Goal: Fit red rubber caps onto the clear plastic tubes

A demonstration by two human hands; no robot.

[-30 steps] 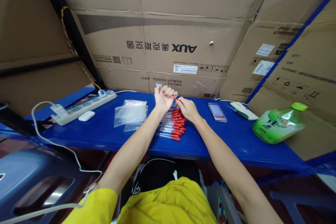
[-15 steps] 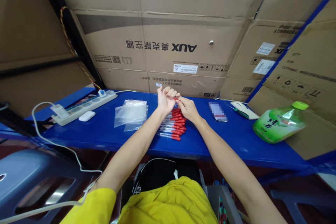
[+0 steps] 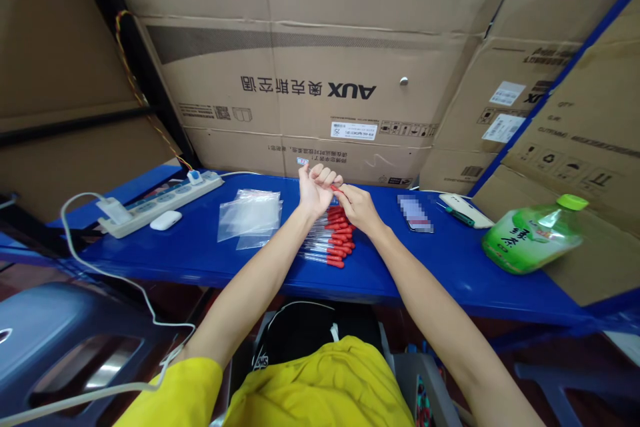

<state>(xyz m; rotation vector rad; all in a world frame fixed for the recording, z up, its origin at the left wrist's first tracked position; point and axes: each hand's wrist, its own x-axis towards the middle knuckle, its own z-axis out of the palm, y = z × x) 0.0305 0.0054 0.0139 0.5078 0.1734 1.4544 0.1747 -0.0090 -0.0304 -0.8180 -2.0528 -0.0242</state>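
My left hand [image 3: 316,192] is raised over the desk, palm towards me, with its fingers curled and its thumb up. My right hand [image 3: 359,205] meets it from the right, thumb and fingers pinched on the red end of a dropper [image 3: 336,189]. The dropper's clear part runs into my left hand and is mostly hidden by the fingers. Just below both hands lies a pile of droppers [image 3: 336,240], clear slim tubes pointing left with red bulbs to the right. Clear plastic bags [image 3: 250,217] lie flat to the left of the pile.
On the blue desk [image 3: 440,273] stand a white power strip [image 3: 163,203] and a white earphone case [image 3: 166,220] at left. To the right are a phone [image 3: 416,213], a green-handled tool [image 3: 459,215] and a green tea bottle [image 3: 533,235]. Cardboard [image 3: 300,53] walls the back.
Both hands stay nearly in place over the pile. The right fingers shift slightly on the dropper's red end, and a little more of the red shows between the hands.
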